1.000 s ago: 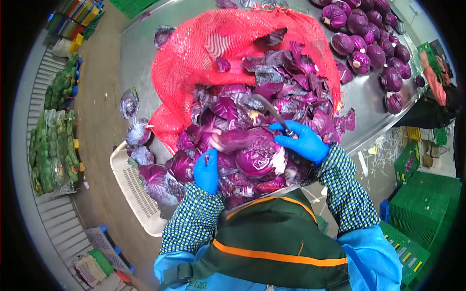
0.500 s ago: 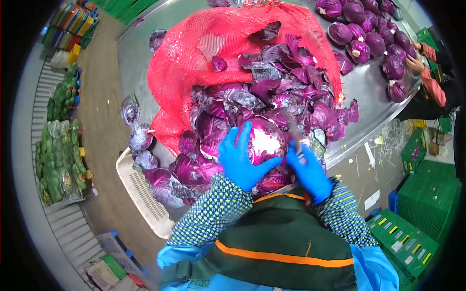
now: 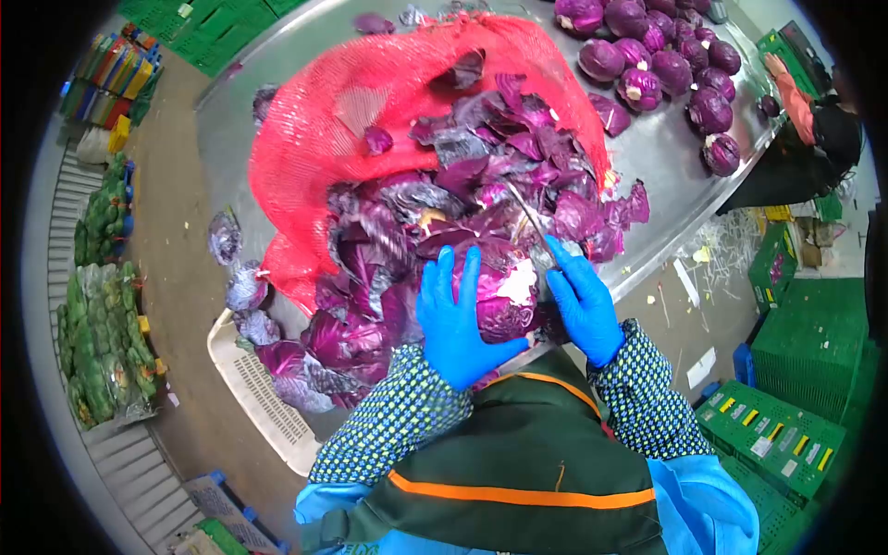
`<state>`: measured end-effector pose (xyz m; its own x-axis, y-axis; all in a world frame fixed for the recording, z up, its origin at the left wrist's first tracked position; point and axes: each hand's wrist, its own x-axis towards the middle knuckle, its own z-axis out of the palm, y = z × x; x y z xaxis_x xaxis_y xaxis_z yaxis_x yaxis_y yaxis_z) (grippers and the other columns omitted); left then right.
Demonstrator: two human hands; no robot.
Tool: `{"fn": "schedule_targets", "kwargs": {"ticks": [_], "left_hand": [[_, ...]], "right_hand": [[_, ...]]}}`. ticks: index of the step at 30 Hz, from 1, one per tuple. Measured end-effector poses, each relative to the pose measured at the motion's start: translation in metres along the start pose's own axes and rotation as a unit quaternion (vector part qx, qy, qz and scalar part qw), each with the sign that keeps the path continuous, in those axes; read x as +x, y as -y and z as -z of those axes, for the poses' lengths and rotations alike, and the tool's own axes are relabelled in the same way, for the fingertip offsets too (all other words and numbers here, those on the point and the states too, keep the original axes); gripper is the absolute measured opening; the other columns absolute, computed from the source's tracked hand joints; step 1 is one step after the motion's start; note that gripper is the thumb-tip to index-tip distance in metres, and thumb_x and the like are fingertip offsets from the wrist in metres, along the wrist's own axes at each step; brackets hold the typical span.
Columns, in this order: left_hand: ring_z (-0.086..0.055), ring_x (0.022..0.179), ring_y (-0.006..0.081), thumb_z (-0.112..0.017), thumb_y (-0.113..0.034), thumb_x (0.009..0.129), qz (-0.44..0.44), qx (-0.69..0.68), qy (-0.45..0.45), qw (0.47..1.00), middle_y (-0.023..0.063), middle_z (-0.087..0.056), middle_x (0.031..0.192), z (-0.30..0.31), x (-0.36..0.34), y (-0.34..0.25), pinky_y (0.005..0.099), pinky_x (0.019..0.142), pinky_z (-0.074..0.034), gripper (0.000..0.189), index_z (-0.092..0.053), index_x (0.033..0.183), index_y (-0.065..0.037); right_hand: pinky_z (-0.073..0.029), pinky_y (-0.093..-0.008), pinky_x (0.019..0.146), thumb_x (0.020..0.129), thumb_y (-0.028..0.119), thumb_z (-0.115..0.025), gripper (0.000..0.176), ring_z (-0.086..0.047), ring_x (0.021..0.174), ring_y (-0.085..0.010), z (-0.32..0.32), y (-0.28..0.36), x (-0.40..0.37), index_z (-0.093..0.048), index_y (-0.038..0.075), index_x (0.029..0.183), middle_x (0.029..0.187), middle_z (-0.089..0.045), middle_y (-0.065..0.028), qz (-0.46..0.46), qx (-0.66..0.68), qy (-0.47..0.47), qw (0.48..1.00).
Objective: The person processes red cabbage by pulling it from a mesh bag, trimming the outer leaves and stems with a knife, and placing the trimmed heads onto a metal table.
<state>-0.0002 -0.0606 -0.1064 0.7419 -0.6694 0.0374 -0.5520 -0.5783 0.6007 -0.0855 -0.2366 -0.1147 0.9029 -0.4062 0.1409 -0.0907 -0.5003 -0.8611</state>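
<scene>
Blue gloves cover both hands. My left hand [image 3: 462, 324] lies with spread fingers on the left side of a red cabbage [image 3: 504, 310] that shows a pale cut patch. At the cabbage's right side, my right hand [image 3: 585, 310] grips a knife [image 3: 530, 211], its thin blade pointing up and left over the leaves. Loose purple leaves [image 3: 370, 268] heap around the cabbage and spill from a red mesh bag [image 3: 305, 139]. The lower edge of the cabbage is partly hidden by my left hand.
The metal table [image 3: 666, 166] carries many whole red cabbages [image 3: 671, 69] at the upper right. Beyond its right edge, a person's arm [image 3: 791, 97] reaches out. A white crate [image 3: 268, 407] stands lower left; green crates [image 3: 768, 435] are stacked lower right.
The view has shifted, so the table sits further left. The knife has moved away from the cabbage's pale patch. The other person's hands have left the cabbages, and one cabbage is now apart near the edge.
</scene>
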Motion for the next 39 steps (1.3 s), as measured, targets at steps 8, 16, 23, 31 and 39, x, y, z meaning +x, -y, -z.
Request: {"fn": "schedule_targets", "kwargs": {"ticks": [8, 16, 23, 31, 39], "left_hand": [[-0.030, 0.126, 0.0406, -0.086, -0.041, 0.049, 0.025, -0.001, -0.030, 0.999, 0.0226, -0.027, 0.140, -0.012, 0.008, 0.001, 0.0512, 0.103, -0.027, 0.110, -0.031, 0.140, -0.012], [-0.020, 0.132, 0.0409, -0.088, -0.040, 0.047, -0.009, -0.083, -0.031, 0.996, 0.0234, -0.021, 0.142, -0.012, -0.010, 0.022, 0.0515, 0.108, -0.021, 0.117, -0.026, 0.139, -0.005], [-0.033, 0.127, 0.0289, -0.093, -0.025, 0.045, 0.107, -0.407, -0.008, 0.907, 0.0152, -0.029, 0.133, 0.020, -0.008, 0.051, 0.0419, 0.107, -0.031, 0.119, -0.022, 0.137, -0.004], [-0.028, 0.128, 0.0340, -0.092, -0.031, 0.043, 0.003, -0.086, -0.220, 0.972, 0.0190, -0.024, 0.136, 0.002, 0.005, 0.034, 0.0461, 0.108, -0.025, 0.118, -0.022, 0.135, -0.006], [-0.048, 0.116, 0.0356, -0.081, -0.033, 0.065, -0.013, 0.020, -0.125, 0.992, 0.0192, -0.051, 0.125, 0.040, 0.030, 0.058, 0.0432, 0.098, -0.038, 0.073, -0.048, 0.123, -0.003]], "right_hand": [[-0.050, -0.0357, 0.071, 0.093, 0.022, -0.050, 0.041, -0.064, 0.083, -0.0274, -0.008, 0.002, -0.001, -0.046, 0.023, 0.134, 0.099, -0.060, -0.0153, -0.098, -0.106, 0.112, 0.983], [-0.048, -0.0295, 0.058, 0.088, 0.026, -0.061, 0.054, -0.060, 0.066, -0.0174, -0.016, -0.048, 0.025, -0.041, 0.014, 0.137, 0.083, -0.063, -0.0057, -0.192, 0.153, 0.044, 0.968], [-0.037, -0.0222, 0.040, 0.083, 0.023, -0.067, 0.020, -0.045, 0.045, -0.0062, -0.053, -0.009, 0.079, -0.059, 0.007, 0.093, 0.063, -0.053, 0.0028, -0.093, 0.189, 0.019, 0.977], [-0.046, -0.0246, 0.065, 0.083, 0.025, -0.068, 0.057, -0.056, 0.079, -0.0120, -0.029, 0.015, 0.072, -0.043, 0.004, 0.130, 0.090, -0.057, -0.0040, -0.278, 0.267, 0.028, 0.922], [-0.046, -0.0321, 0.087, 0.077, 0.023, -0.072, 0.050, -0.060, 0.098, -0.0219, -0.028, 0.008, 0.060, -0.055, 0.003, 0.119, 0.110, -0.059, -0.0151, -0.161, 0.097, 0.148, 0.971]]}}
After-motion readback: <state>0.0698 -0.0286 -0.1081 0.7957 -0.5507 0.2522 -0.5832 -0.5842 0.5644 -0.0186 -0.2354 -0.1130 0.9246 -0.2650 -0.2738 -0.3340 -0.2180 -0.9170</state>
